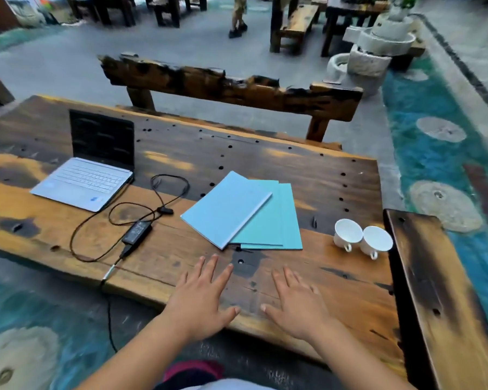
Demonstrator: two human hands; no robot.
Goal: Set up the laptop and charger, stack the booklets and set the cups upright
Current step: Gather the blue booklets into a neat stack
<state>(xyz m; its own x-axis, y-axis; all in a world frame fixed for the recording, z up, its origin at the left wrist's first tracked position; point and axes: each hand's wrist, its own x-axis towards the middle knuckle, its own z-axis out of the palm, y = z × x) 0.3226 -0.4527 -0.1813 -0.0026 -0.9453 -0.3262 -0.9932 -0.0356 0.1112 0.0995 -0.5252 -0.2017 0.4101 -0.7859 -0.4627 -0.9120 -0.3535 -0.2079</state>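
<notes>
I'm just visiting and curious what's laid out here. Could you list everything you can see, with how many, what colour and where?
laptop: one, silver, open, table's left
charger: one, black, cable looped, beside the laptop
booklets: three, light blue and teal, fanned at the centre
cups: two, white, tipped toward the camera, right of the booklets
table: one, dark wood
bench: one, dark wood, behind the table
left hand: flat on the table's near edge
right hand: flat beside it

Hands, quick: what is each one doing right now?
Left hand: open, fingers spread flat on the table, holding nothing.
Right hand: open, fingers spread flat on the table, holding nothing.
</notes>
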